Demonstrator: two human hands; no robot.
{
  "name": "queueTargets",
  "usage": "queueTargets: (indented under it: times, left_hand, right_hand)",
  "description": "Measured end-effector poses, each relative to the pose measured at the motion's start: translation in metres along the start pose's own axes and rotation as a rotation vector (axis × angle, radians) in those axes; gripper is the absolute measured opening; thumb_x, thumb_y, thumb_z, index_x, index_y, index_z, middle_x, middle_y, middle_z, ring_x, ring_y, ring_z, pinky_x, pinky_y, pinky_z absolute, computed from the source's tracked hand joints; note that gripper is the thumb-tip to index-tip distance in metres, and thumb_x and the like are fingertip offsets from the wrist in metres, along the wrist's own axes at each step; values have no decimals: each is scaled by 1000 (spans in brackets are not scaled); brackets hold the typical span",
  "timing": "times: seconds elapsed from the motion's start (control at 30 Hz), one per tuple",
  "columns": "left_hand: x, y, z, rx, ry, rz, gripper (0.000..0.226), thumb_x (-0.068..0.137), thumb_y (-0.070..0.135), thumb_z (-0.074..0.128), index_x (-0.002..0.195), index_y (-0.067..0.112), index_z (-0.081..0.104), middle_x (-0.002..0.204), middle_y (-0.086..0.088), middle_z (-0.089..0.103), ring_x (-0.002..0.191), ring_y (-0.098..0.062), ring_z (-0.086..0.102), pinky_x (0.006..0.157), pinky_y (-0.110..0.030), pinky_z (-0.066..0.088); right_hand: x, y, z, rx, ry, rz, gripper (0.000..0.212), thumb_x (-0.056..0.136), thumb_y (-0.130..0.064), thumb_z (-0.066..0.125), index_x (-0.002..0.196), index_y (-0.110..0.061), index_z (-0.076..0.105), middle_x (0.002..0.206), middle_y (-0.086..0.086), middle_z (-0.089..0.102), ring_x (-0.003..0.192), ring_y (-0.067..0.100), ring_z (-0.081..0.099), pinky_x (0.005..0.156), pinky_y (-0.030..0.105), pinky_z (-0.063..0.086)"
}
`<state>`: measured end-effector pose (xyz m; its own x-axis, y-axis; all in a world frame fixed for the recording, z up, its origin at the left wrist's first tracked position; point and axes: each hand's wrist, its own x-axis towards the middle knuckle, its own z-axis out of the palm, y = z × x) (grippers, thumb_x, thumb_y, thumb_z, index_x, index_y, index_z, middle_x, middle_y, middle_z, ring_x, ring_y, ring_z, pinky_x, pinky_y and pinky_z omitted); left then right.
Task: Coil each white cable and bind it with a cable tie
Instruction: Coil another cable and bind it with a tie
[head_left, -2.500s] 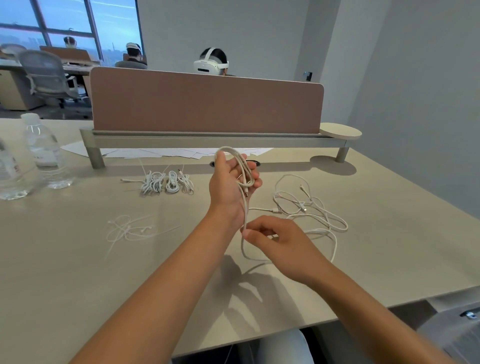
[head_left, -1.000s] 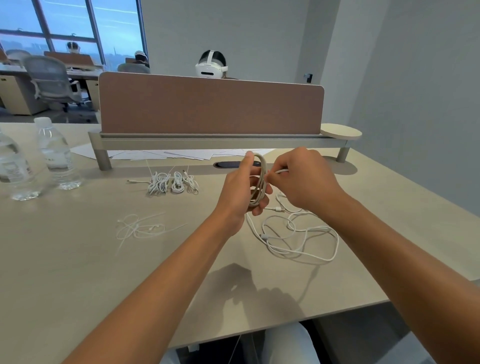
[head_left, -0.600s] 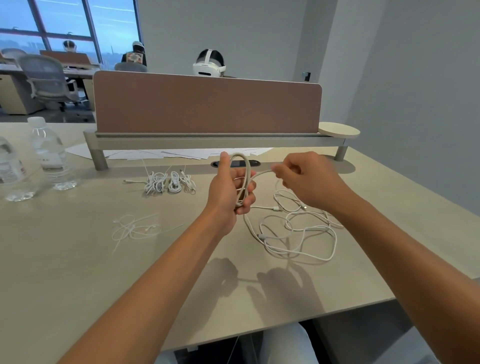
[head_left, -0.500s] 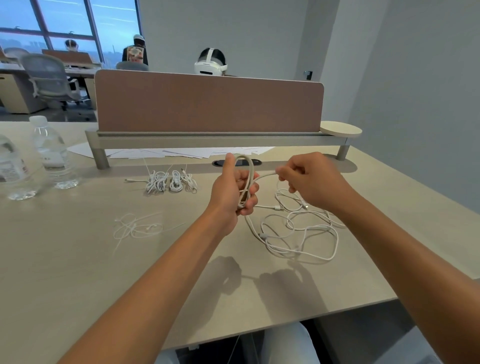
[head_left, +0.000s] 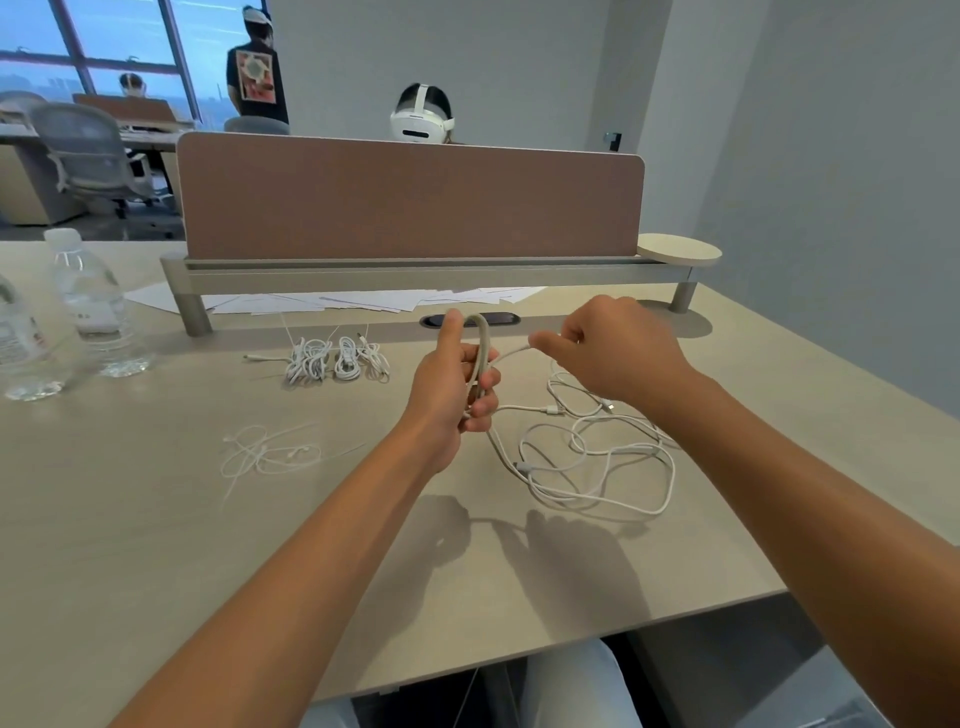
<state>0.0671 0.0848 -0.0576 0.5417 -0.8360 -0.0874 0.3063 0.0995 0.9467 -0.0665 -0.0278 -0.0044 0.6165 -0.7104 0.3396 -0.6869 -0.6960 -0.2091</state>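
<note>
A pale wood-grain desk (head_left: 156, 519) fills an office with grey walls; a brown fabric divider (head_left: 410, 200) stands at 12 o'clock. Loose white cable (head_left: 597, 457) sprawls at 3 o'clock of the left hand (head_left: 452, 384), which grips a narrow upright coil (head_left: 482, 353). The right hand (head_left: 618, 353) pinches the cable's strand, just at 3 o'clock of the coil.

Both forearms are bare, no sleeves, watch or rings showing (pale light-blue trousers (head_left: 576, 686) visible below the counter edge).
</note>
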Motion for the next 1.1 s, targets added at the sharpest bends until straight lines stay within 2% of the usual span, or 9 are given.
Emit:
queueTargets:
  times: [0.13, 0.23, 0.4, 0.6, 0.8, 0.87, 0.97, 1.03, 1.1]
  left_hand:
    - [5, 2, -14, 5, 52, 43, 68, 102, 70, 32, 107, 9, 62, 63, 1, 49, 47, -14, 34, 42, -22, 26]
    - [6, 0, -22, 59, 71, 55, 67, 103, 69, 33, 104, 9, 64, 67, -1, 52, 48, -15, 37, 43, -23, 27]
    - [2, -11, -21, 155, 41, 37, 67, 104, 65, 36, 110, 5, 66, 71, -5, 58, 47, -14, 42, 45, -24, 27]
    - [-6, -17, -10, 150, 70, -30, 66, 104, 65, 34, 102, 7, 66, 69, -4, 59, 46, -16, 46, 45, -23, 28]
    - [-8, -15, -11, 65, 126, -78, 64, 105, 64, 32, 98, 9, 63, 71, -5, 60, 48, -17, 48, 46, -23, 30]
    - [-7, -16, -12, 16, 142, -91, 66, 105, 65, 31, 101, 8, 63, 70, -5, 58, 48, -17, 46, 45, -23, 29]
    - [-7, -16, -11, -31, 151, -105, 66, 105, 65, 29, 103, 7, 63, 69, -5, 57, 48, -18, 45, 45, -23, 29]
    - [-6, -17, -9, -10, 144, -104, 65, 106, 64, 29, 101, 9, 62, 69, -4, 58, 49, -18, 46, 45, -22, 30]
    - [-7, -18, -6, 22, 141, -93, 64, 106, 64, 29, 100, 10, 62, 70, -4, 59, 50, -18, 48, 46, -22, 31]
  right_hand:
    - [-2, 9, 2, 219, -166, 10, 47, 103, -51, 54, 72, -22, 74, 66, 4, 71, 68, 26, 69, 71, 36, 57]
    - [-5, 6, 0, 357, -236, 13, 36, 105, -37, 57, 81, -17, 75, 72, 4, 70, 67, 19, 66, 63, 27, 48]
    - [-4, -8, 8, 413, 26, 19, 25, 98, -28, 69, 83, -13, 81, 63, 4, 67, 53, 14, 50, 54, 25, 42]
    - [-8, -37, 34, 349, 232, -33, 32, 99, -28, 66, 73, -11, 75, 62, 6, 66, 59, 26, 62, 60, 38, 57]
    - [-15, -46, 43, 242, 151, -187, 32, 107, -21, 50, 85, -10, 71, 81, 4, 63, 73, 20, 57, 68, 43, 55]
    - [-15, -43, 44, 264, 130, -182, 29, 107, -18, 51, 93, -8, 74, 87, 7, 66, 75, 19, 57, 67, 32, 51]
    - [-18, -38, 45, 373, 147, -160, 22, 102, -16, 63, 91, -9, 80, 75, 4, 68, 69, 14, 55, 62, 24, 40]
    - [-20, -38, 46, 428, 164, -142, 14, 98, -18, 70, 98, -15, 83, 75, -4, 72, 68, 9, 59, 66, 20, 45]
    - [-21, -40, 47, 429, 169, -120, 15, 97, -25, 72, 106, -22, 83, 85, -8, 77, 74, 9, 65, 74, 27, 55]
